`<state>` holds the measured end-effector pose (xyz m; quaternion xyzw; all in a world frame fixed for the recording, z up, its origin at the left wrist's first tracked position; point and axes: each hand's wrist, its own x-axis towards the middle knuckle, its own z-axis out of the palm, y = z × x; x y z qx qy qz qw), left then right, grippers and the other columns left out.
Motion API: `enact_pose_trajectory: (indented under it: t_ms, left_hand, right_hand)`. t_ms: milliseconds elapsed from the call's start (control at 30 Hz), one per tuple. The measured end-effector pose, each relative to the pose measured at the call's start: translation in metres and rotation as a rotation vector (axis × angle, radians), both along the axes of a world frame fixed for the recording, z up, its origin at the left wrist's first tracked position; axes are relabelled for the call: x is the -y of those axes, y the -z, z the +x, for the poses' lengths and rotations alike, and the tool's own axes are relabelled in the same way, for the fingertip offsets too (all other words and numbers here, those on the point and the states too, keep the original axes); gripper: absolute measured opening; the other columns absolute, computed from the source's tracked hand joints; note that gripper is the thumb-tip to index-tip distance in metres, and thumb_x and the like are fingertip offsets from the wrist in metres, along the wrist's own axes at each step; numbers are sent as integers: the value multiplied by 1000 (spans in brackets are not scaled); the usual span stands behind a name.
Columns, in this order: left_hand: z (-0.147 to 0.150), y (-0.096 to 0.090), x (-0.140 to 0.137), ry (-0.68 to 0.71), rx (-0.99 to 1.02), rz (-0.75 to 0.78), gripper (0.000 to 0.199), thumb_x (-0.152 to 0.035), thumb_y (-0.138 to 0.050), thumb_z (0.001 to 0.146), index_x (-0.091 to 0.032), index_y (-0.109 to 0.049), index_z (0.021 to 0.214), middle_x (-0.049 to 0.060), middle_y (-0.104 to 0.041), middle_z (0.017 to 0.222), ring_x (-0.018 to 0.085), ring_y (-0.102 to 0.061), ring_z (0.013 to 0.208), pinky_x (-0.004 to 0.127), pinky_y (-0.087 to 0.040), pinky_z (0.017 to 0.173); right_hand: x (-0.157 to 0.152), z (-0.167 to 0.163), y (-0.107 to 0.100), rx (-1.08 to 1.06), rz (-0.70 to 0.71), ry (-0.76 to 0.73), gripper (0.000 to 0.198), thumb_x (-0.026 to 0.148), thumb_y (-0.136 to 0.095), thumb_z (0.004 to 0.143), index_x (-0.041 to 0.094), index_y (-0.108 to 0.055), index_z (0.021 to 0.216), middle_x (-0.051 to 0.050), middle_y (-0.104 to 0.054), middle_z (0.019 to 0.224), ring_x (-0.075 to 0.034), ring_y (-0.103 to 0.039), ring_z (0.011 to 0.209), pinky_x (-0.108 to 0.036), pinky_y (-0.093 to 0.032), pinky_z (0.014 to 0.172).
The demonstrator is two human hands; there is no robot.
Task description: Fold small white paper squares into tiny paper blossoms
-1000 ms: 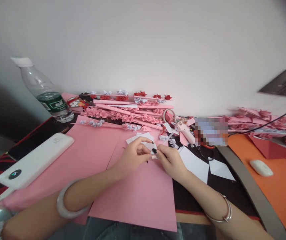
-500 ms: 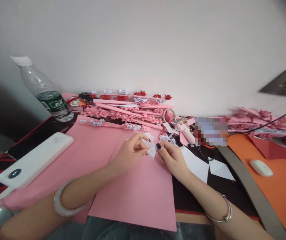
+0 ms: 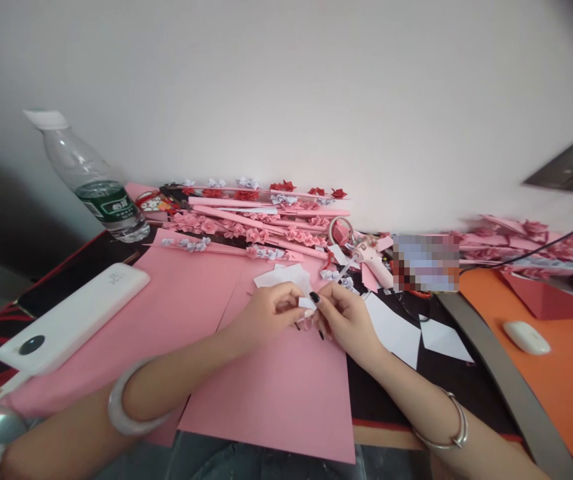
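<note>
Between my two hands is a small piece of white paper, pinched at its edges above a pink sheet. My left hand closes thumb and fingers on its left side. From the right, my right hand grips it with a dark-nailed thumb on top. The fingers hide much of the paper, so its folds cannot be made out. Just behind my hands lie loose white paper pieces. A pink glue gun rests beyond my right hand, its nozzle pointing toward the hands.
Paper flower stems are heaped along the wall. A water bottle and a white power bank stand and lie at left. On the right are white sheets, a phone-like blurred item and a white case on orange paper.
The white piece has turned between my fingers and shows a smaller face. My left fingers have curled lower around it, uncovering more of the white paper behind.
</note>
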<state>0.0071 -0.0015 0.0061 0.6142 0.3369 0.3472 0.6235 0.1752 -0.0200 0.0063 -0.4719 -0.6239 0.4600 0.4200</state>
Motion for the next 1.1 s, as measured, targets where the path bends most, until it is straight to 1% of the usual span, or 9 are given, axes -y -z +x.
enact_pose_trajectory:
  t_ms: [67,167,300,400,500,633,767,967,1100]
  left_hand:
    - [-1,-1,0,-19,-32,21,4,-19,-55,78,-15,-53,78,-1,-58,68,11,-58,62,23,-46,60]
    - [-2,-3,-1,-36,-93,75,8,-19,-54,78,-14,-54,72,-3,-54,65,9,-53,61,21,-42,58]
    - [-3,-6,-3,-48,-202,149,17,-22,-53,79,-14,-54,64,-4,-48,60,9,-46,59,19,-36,55]
    - [-3,-5,-5,-43,-261,204,14,-18,-52,77,-14,-58,66,-3,-50,62,10,-46,61,20,-34,55]
    - [-3,-2,-4,-17,-321,266,13,-11,-52,72,-13,-58,61,-2,-53,60,10,-48,61,20,-34,56]
    - [-3,-2,-1,23,-383,197,16,-10,-52,70,-13,-56,55,-2,-53,52,10,-50,52,20,-36,51]
    - [-2,-3,0,46,-342,105,18,-15,-55,71,-13,-52,53,-4,-51,49,8,-46,45,19,-34,45]
    - [-4,-1,-1,112,-262,55,17,-22,-58,73,-13,-55,60,-3,-54,52,8,-50,47,18,-36,46]
    - [-5,-1,-2,102,-246,47,16,-23,-57,75,-13,-57,62,-2,-55,53,8,-51,48,19,-38,48]
  right_hand:
    - [0,0,0,27,13,-6,22,31,-43,89,19,-44,71,4,-54,52,-6,-43,35,-18,-33,37]
    - [0,1,0,117,58,-16,20,28,-40,90,19,-45,73,4,-54,53,-6,-44,38,-19,-35,40]
    - [-2,5,-2,324,204,-33,15,26,-44,88,19,-46,75,4,-49,55,-8,-43,44,-19,-33,45]
    - [-5,6,-3,478,309,-102,13,25,-48,85,18,-46,74,5,-43,56,-8,-39,48,-20,-29,48]
    - [-5,6,-5,545,337,-208,13,20,-45,86,18,-46,73,6,-40,55,-7,-38,48,-20,-28,49]
    - [-4,5,-6,538,339,-299,19,13,-38,87,17,-45,69,5,-41,56,-7,-40,49,-18,-29,51]
    - [-3,6,-3,490,304,-324,22,13,-35,88,16,-46,69,4,-44,58,-7,-41,51,-18,-30,52]
    - [0,5,2,402,274,-285,28,19,-35,90,17,-43,64,6,-39,54,-6,-38,47,-17,-29,48]
    - [-1,6,0,441,281,-228,29,24,-35,91,17,-44,65,6,-38,50,-7,-37,44,-19,-27,46]
